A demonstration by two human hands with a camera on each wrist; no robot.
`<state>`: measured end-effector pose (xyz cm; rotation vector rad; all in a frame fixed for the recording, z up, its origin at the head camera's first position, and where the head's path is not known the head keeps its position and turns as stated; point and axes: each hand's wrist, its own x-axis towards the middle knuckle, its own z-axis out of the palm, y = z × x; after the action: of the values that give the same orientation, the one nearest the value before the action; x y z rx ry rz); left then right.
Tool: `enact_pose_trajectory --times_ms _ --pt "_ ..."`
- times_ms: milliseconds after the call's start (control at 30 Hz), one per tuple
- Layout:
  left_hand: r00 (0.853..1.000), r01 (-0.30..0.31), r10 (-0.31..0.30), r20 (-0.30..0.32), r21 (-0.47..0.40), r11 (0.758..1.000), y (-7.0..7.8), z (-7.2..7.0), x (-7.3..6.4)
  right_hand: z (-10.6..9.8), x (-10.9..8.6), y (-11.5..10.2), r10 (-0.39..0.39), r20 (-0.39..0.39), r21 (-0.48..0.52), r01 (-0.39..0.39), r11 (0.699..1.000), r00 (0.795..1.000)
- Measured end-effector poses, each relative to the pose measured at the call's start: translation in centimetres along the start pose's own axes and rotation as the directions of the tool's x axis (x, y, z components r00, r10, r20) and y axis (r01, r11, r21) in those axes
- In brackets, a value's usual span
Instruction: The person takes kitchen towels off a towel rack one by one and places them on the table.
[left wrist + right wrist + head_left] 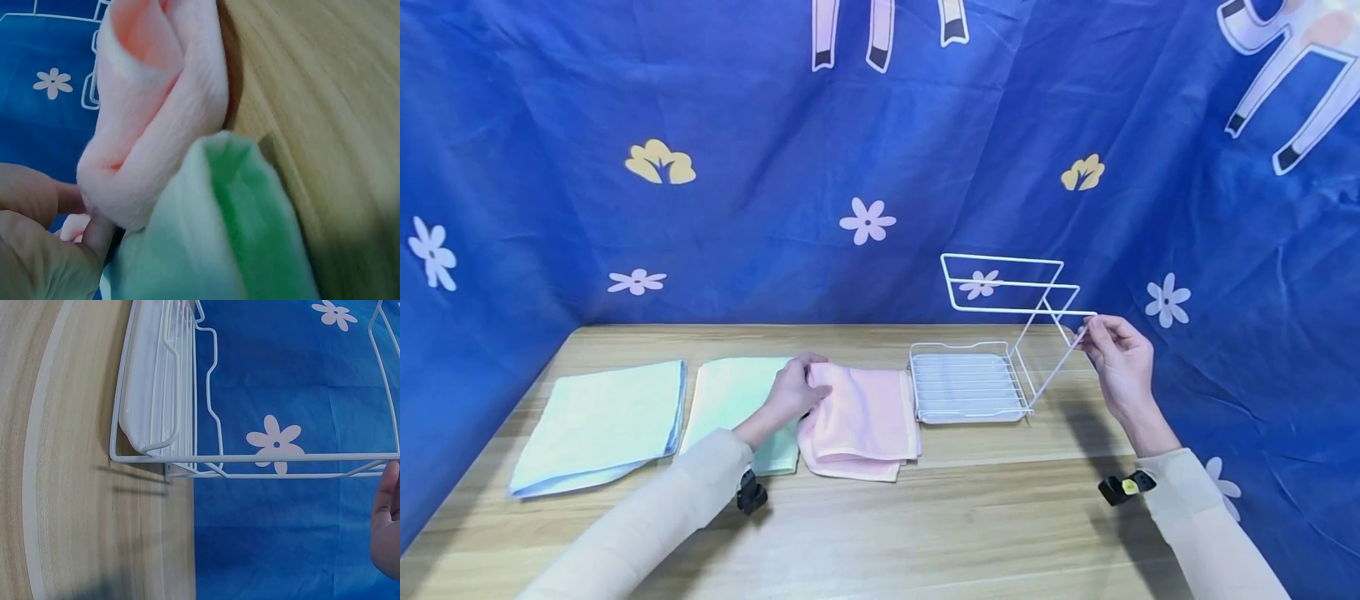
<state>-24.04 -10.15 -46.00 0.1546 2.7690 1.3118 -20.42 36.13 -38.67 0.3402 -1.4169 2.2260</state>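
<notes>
A folded pink towel (865,412) lies in the middle of the table. My left hand (792,388) pinches its left edge between thumb and fingers; in the left wrist view the pink cloth (131,181) bulges in soft folds beside the fingertips. Under my left wrist is a folded mint-green towel (722,396). To the right stands a white wire rack (1022,312), with an upper frame of bars above a slatted base and a white tray (970,419) beneath. With thumb and fingers, my right hand (1122,367) holds the rack's upper right corner.
A pale blue folded towel (598,421) lies at the far left of the wooden table (880,533). Behind and beside the table hangs a blue curtain (760,250) with flower prints. The rack's base sits close to the pink towel's right edge.
</notes>
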Motion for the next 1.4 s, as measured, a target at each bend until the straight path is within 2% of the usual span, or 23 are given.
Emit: enact_pose_trajectory --times_ms 133,233,567,733,833,1033,1133,1267,1400 --pt "0.996 0.047 -0.049 -0.078 -0.022 0.999 0.0 0.3 0.2 0.0 0.0 0.0 0.005 0.011 0.013 -0.005 1.000 1.000" --pt "0.992 0.067 -0.071 -0.103 -0.042 0.997 0.0 0.3 0.4 0.0 0.0 0.0 0.009 0.014 0.031 -0.010 0.999 1.000" --pt "1.000 -0.005 0.005 -0.031 -0.010 1.000 -0.3 -0.1 1.0 0.2 0.0 -0.1 0.013 0.025 0.029 -0.014 0.999 1.000" --pt "1.000 -0.017 0.017 0.001 -0.032 0.999 -0.4 -1.3 0.8 0.1 0.0 0.0 0.005 0.019 0.020 -0.006 1.000 1.000" --pt "0.999 -0.034 0.033 -0.002 -0.034 0.999 -0.3 -2.3 0.5 0.1 0.1 0.1 -0.006 0.004 0.003 0.006 1.000 1.000" --pt "0.996 -0.078 0.078 -0.041 0.007 0.997 -0.1 -4.6 -0.6 0.2 0.1 0.1 -0.033 -0.093 -0.073 0.026 0.997 0.995" --pt "0.991 -0.106 0.109 -0.072 0.043 0.993 0.0 -5.8 -1.6 0.3 -0.3 -0.1 -0.074 -0.131 -0.117 0.058 0.991 0.989" --pt "0.981 -0.139 0.150 -0.119 0.098 0.985 0.3 -7.4 -3.3 0.8 -1.4 -0.7 -0.158 -0.099 -0.169 0.140 0.976 0.982" --pt "0.967 -0.178 0.203 -0.155 0.160 0.971 0.9 -8.8 -5.3 1.6 -2.8 -1.5 -0.181 -0.053 -0.209 0.167 0.964 0.982"
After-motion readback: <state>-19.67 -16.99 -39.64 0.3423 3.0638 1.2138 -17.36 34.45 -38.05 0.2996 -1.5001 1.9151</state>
